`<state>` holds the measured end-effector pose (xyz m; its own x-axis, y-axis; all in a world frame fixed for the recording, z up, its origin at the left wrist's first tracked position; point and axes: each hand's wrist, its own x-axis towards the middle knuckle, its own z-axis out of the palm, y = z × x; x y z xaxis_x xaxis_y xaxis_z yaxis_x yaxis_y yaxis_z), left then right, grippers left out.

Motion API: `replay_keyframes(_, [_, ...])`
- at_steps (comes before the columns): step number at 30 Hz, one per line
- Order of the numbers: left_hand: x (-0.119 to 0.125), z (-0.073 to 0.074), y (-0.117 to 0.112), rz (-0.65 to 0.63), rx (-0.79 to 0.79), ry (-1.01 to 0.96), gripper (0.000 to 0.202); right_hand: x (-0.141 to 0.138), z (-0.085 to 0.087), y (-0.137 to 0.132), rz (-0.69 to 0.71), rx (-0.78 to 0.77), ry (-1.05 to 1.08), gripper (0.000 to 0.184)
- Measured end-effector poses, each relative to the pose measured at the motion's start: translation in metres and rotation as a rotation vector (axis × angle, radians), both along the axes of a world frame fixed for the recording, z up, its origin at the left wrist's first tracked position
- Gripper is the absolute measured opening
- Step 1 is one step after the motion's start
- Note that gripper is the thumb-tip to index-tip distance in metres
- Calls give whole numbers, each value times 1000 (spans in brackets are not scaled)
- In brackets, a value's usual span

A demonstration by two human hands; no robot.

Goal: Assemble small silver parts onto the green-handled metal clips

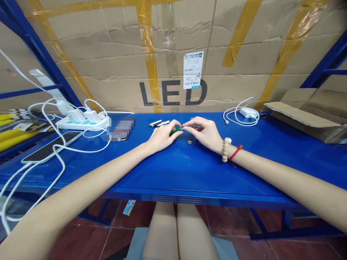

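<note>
Above the middle of the blue table, my left hand [164,136] is closed around a slim green pen-like piece [175,132], mostly covered by the fingers. My right hand [207,133] meets it from the other side, thumb and forefinger pinched at the green piece's small metallic end. What that pinch holds is too small to make out. Another green bit [200,128] shows by the right hand's fingers. A small silver metal part [189,143] lies on the table just below the hands. Several silver and black pen-like tubes [159,124] rest behind my left hand.
At left are a white-framed phone [52,147], a partly blurred second phone [121,130], and a power strip [81,122] with tangled white cables. A white charger [248,112] with its cable and an open cardboard box [306,119] sit at right. A large carton [114,61] stands behind.
</note>
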<state>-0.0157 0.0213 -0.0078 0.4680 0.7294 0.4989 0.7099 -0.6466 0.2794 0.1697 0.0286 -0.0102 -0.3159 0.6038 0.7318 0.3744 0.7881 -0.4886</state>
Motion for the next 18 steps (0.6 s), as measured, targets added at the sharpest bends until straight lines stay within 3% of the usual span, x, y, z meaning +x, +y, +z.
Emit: replay_keyframes(18, [3, 5, -12, 12, -35, 52, 21, 3, 2, -5, -56, -77, 31, 14])
